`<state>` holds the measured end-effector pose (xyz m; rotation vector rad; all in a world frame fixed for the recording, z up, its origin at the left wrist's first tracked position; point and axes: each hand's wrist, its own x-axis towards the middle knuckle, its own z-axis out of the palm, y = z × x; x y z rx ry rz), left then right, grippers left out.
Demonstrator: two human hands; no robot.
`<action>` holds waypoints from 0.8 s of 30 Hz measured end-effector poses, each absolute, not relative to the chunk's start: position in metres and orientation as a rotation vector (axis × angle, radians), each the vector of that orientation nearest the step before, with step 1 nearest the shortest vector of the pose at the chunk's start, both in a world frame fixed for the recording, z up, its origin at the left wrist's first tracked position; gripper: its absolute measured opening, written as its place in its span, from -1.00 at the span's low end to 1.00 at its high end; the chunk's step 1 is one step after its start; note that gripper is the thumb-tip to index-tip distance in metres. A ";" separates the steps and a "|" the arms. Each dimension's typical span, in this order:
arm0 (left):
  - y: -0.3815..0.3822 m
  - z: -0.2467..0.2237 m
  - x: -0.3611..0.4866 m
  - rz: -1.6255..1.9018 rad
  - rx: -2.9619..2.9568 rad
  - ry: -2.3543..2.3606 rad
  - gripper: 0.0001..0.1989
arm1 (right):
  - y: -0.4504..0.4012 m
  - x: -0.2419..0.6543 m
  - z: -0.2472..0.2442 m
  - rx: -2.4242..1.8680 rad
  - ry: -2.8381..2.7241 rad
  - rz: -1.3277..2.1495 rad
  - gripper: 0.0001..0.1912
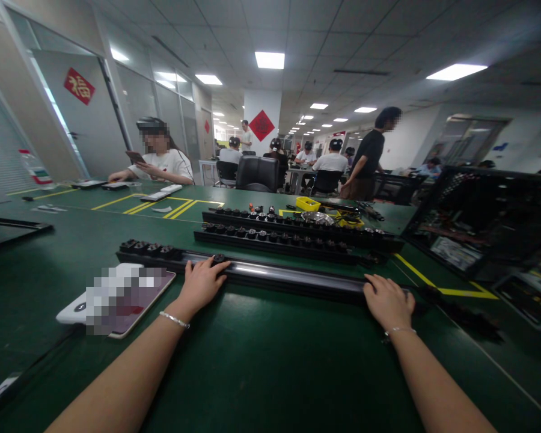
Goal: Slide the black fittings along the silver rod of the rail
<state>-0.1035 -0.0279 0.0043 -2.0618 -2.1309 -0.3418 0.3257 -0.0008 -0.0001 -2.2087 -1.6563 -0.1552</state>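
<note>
A long black rail (293, 278) with a shiny channel lies across the green table in front of me. Several small black socket-like modules (147, 248) sit in a row at its left end. The fingers of my left hand (202, 284) close around a single black module (219, 258) on the rail, left of its middle. At the right end, my right hand (390, 302) grips the rail, fingers bent over it. Two more black rails lie behind: a nearer one (270, 245) and a farther one (365, 240), both carrying rows of modules.
Left of my left arm is a phone (149, 304) beside a white device with a cable. A yellow tray (307, 204) and metal dish stand behind the rails. At right is a black open frame (460, 225). Across the table a person (171, 165) sits holding a phone.
</note>
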 end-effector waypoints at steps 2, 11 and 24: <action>-0.028 0.005 -0.104 -0.354 -2.073 -2.137 -0.61 | -0.001 0.326 0.000 -2.206 -1.663 -0.154 -0.49; -0.027 0.004 -0.102 -0.338 -2.073 -2.141 -0.59 | 0.000 0.327 -0.003 -2.183 -1.657 -0.173 -0.51; -0.027 0.003 -0.101 -0.338 -2.060 -2.130 -0.58 | 0.000 0.325 0.000 -2.205 -1.658 -0.177 -0.50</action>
